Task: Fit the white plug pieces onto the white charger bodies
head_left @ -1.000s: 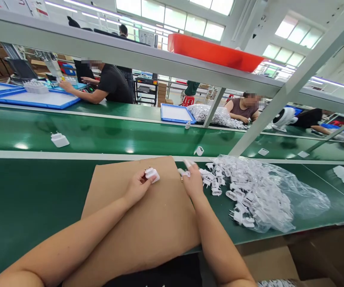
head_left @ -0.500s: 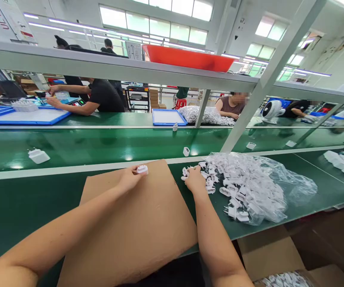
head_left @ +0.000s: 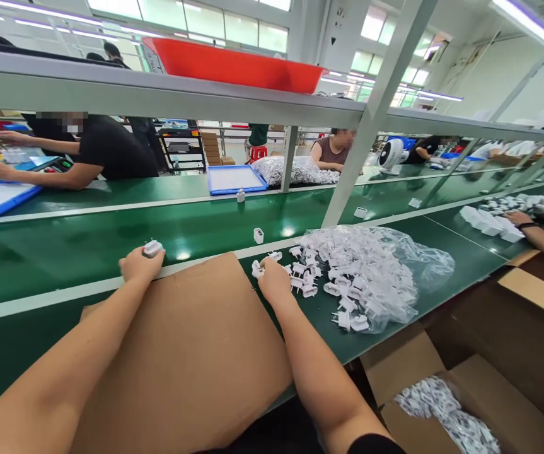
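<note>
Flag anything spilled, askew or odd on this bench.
White plug parts have spilled out of the open clear plastic bag onto the green bench beside the right hand. The brown cardboard sheet lies skewed, overhanging the near edge. Nothing looks damaged.

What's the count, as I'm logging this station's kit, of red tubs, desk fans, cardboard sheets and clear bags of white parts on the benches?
red tub: 1
desk fan: 1
cardboard sheet: 1
clear bags of white parts: 2
Total: 5
</note>
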Motion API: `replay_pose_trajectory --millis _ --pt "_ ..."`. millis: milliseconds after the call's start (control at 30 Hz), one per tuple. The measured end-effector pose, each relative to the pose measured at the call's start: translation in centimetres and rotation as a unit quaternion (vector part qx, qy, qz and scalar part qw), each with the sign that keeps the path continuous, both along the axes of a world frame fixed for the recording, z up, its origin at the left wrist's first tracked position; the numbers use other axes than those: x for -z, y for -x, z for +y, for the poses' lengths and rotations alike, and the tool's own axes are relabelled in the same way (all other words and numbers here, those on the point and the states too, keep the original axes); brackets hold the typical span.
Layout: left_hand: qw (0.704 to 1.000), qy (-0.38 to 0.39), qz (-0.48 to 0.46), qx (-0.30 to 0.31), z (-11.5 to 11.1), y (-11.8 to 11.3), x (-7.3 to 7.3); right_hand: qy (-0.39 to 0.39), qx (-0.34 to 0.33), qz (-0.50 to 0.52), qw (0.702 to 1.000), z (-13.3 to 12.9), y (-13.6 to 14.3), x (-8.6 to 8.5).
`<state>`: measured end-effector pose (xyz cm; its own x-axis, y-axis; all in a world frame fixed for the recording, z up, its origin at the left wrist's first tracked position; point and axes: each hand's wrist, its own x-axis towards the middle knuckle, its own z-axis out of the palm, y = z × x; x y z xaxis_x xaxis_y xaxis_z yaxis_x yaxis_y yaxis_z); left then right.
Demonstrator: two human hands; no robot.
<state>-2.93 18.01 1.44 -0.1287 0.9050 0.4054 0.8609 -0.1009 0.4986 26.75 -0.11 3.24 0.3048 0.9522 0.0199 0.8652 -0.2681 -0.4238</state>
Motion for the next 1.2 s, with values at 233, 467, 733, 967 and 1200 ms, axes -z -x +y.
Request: replay_pose_trajectory --millis 233,467,733,967,1200 --pt "0.984 -0.17 -0.005 0.052 -1.2 -6.0 0.0 -0.004 -0.112 0.047 0.993 -0.3 2.3 0.2" --pt "0.917 0.013 0.204 0.342 1.5 -15.7 -0.9 0.054 -0.153 0.027 0.986 -0.1 2.7 0.8" --pt "0.877 0.087 0.253 0.399 2.2 -20.3 -0.1 0.044 -0.144 0.046 0.987 -0.6 2.8 0.5" --pt "0.921 0.045 0.187 0.337 -0.1 -16.6 -1.2 0.059 -0.141 0.086 0.984 -0.7 2.4 0.4" --pt "0.943 0.076 0.018 0.323 -7.3 -9.4 0.1 0.068 -0.19 0.193 0.96 -0.6 1.8 2.2"
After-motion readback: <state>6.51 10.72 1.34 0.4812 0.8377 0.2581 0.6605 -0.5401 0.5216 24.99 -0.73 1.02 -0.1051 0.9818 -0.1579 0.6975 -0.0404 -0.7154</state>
